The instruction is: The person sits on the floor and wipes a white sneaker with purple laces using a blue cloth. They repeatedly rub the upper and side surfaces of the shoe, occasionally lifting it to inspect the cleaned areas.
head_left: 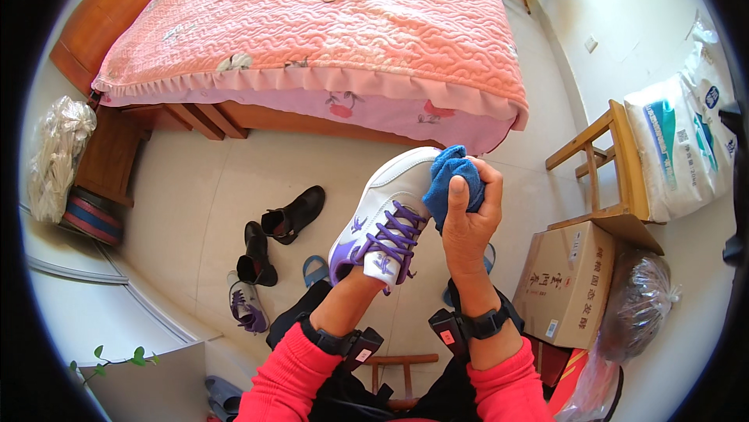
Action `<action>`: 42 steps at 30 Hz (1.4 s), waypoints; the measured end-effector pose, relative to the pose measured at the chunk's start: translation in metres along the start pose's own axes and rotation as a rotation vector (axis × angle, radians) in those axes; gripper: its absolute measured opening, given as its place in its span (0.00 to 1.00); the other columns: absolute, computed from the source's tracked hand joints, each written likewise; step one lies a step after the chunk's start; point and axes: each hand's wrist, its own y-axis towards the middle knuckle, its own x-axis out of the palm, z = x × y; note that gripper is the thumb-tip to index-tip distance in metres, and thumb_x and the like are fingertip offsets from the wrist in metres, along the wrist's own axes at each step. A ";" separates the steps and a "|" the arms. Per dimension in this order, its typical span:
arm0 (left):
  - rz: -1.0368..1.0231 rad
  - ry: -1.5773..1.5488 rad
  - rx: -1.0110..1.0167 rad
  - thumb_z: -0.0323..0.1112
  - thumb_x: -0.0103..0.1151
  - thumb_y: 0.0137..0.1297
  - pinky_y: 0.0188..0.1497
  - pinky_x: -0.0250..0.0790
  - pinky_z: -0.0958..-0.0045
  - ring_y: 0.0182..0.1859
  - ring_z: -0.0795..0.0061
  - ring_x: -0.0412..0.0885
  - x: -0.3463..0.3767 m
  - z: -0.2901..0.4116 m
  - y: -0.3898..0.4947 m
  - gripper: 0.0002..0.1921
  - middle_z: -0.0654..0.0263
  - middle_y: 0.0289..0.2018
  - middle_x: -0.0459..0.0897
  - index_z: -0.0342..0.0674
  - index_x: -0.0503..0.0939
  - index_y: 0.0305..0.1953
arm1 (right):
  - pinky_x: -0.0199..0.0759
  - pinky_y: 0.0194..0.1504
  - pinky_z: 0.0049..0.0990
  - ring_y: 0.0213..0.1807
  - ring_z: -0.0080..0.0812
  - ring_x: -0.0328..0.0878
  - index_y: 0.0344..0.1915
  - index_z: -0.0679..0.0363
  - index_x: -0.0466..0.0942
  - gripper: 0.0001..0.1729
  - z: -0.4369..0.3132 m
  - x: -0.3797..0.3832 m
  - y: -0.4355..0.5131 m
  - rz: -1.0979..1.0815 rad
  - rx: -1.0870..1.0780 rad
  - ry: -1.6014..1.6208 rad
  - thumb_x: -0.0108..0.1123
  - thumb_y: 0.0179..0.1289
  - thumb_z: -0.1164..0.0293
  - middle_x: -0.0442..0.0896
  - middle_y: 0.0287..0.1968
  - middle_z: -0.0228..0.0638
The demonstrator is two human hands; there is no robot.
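Observation:
A white sneaker (383, 188) with purple laces and a purple heel is held up in front of me, toe pointing away. My left hand (371, 283) goes in through its opening up to the wrist, so the fingers inside are hidden. In my right hand (477, 220) is a bunched blue cloth (450, 179), pressed against the right side of the toe. The thumb lies over the cloth and the fingers wrap its far side. Lower left on the floor lies a matching sneaker (247, 304).
Black ankle boots (295, 214) and blue slippers (316, 270) stand on the tiled floor. Ahead is a bed (327, 30) with a pink quilt. At right are a wooden chair (623, 159) bearing a white sack (679, 141), and a cardboard box (564, 284).

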 end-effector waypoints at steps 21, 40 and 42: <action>0.020 -0.016 -0.015 0.24 0.51 0.66 0.67 0.60 0.65 0.63 0.55 0.69 -0.010 -0.005 -0.008 0.22 0.52 0.60 0.72 0.34 0.70 0.62 | 0.73 0.51 0.31 0.47 0.37 0.80 0.44 0.61 0.77 0.19 -0.012 0.003 -0.002 -0.327 -0.226 0.079 0.70 0.60 0.61 0.82 0.44 0.39; 0.059 -0.044 -0.083 0.24 0.50 0.67 0.66 0.61 0.65 0.62 0.56 0.70 -0.040 -0.007 -0.029 0.21 0.53 0.58 0.73 0.35 0.70 0.61 | 0.71 0.50 0.28 0.45 0.30 0.76 0.48 0.62 0.75 0.18 -0.008 0.016 -0.027 -0.255 0.119 0.132 0.63 0.69 0.59 0.79 0.45 0.36; 0.092 -0.059 -0.094 0.24 0.50 0.67 0.66 0.61 0.65 0.61 0.56 0.70 -0.043 -0.005 -0.031 0.21 0.53 0.58 0.73 0.35 0.70 0.61 | 0.71 0.49 0.27 0.44 0.29 0.76 0.48 0.62 0.75 0.19 -0.011 0.020 -0.034 -0.296 0.170 0.170 0.64 0.69 0.59 0.79 0.44 0.36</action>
